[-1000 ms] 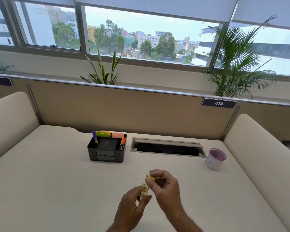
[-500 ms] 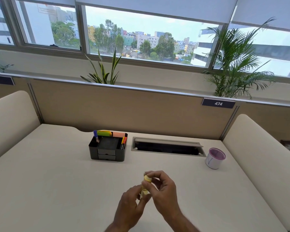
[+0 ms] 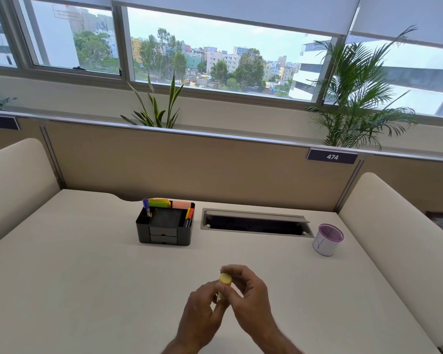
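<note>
A small yellow tube with a yellow cap (image 3: 225, 280) stands upright between both hands above the cream desk (image 3: 74, 290). My left hand (image 3: 202, 311) grips the tube's lower body, most of which is hidden by the fingers. My right hand (image 3: 250, 297) pinches the cap at the top, with its fingers curled round it. The cap sits on the tube.
A black desk organiser (image 3: 165, 223) with pens and highlighters stands at the back centre. Beside it is a cable slot (image 3: 255, 223) in the desk. A white and purple cup (image 3: 327, 240) stands at the right. Padded dividers flank the desk.
The right hand held the yellow cap apart from the open tube a second ago. It has since brought the cap down onto the tube's top.
</note>
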A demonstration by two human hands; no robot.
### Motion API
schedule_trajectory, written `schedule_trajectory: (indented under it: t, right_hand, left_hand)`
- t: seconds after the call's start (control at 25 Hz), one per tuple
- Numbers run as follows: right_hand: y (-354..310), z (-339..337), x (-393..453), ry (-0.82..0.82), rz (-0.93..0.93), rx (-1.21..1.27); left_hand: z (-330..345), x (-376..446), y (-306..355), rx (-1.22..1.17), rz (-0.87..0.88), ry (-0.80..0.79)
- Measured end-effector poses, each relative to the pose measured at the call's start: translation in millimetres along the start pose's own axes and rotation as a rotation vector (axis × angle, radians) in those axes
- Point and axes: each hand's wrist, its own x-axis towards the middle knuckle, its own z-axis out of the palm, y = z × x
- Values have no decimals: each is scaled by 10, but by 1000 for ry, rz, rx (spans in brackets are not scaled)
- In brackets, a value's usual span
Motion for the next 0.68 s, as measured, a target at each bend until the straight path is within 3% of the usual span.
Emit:
schedule_trajectory:
  t: [0.12,0.36,0.68]
  right_hand:
    - [-43,-77,47,-61,-57,-278]
    - [-273,-294,276,-451,-39,-701]
    - [-389,-401,447,-546,-65,-803]
  left_hand:
    - [0,-24,-30,20,14,-22]
    - [-18,-86,-42,56,15,-67]
    - [-31,-53,-27,35,-55,-23]
